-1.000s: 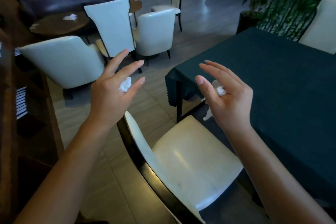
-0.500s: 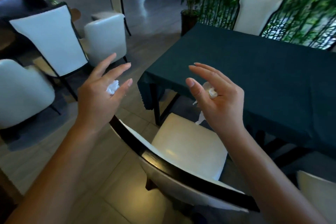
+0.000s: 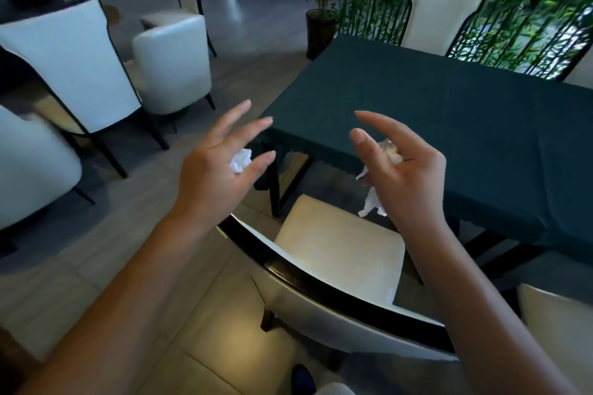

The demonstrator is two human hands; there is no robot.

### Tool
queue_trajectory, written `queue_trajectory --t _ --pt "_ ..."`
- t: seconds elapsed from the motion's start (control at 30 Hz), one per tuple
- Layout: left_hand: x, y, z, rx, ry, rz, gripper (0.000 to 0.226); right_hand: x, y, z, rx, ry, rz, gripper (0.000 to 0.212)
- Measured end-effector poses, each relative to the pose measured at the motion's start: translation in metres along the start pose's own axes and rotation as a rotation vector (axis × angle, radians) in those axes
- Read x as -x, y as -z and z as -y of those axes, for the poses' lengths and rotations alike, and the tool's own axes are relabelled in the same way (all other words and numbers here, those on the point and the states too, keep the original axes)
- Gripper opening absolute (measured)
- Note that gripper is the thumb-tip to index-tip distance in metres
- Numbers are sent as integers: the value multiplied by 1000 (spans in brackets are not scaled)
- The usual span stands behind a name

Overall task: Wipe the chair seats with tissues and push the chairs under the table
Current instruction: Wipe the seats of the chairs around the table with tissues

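**Dining-room chair awaits its push under the table**

Grey-tiled dining room, bamboo screen behind: a person stands at the back of a white chair (image 3: pixel 337 253) that sits pulled out from the dark-clothed table (image 3: pixel 433 125). The left hand (image 3: pixel 213 176) pinches a crumpled tissue (image 3: pixel 240 161), other fingers spread; the right hand (image 3: pixel 406 170) holds a trailing tissue wad (image 3: pixel 390 151), thumb and forefinger extended. Whether this seat is wiped cannot be told. Pushing in remains. A second white chair (image 3: pixel 558 330) stands close on the right; a far chair (image 3: pixel 439 14) is already tucked in.
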State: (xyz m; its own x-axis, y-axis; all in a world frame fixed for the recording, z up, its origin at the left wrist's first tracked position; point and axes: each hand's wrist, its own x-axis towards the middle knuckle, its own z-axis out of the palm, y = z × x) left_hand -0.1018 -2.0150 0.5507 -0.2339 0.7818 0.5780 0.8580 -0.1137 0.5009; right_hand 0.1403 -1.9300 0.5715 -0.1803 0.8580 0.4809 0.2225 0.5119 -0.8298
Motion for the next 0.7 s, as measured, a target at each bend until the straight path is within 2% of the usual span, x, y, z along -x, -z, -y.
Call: queue_trajectory --t 0.17,0.33,0.57,0.7 --pt "1 3 10 -31 -39 -40 42 -9 -28 -10 -96 -9 84 33" --pt "-9 6 34 -93 -11 -46 44 -24 -52 -11 -15 139 107 33" --pt "-43 0 114 -33 16 -11 44 -33 -88 -38 80 44 131 36" --pt "-72 -6 171 49 -1 11 43 -46 -138 -50 171 -20 93 39"
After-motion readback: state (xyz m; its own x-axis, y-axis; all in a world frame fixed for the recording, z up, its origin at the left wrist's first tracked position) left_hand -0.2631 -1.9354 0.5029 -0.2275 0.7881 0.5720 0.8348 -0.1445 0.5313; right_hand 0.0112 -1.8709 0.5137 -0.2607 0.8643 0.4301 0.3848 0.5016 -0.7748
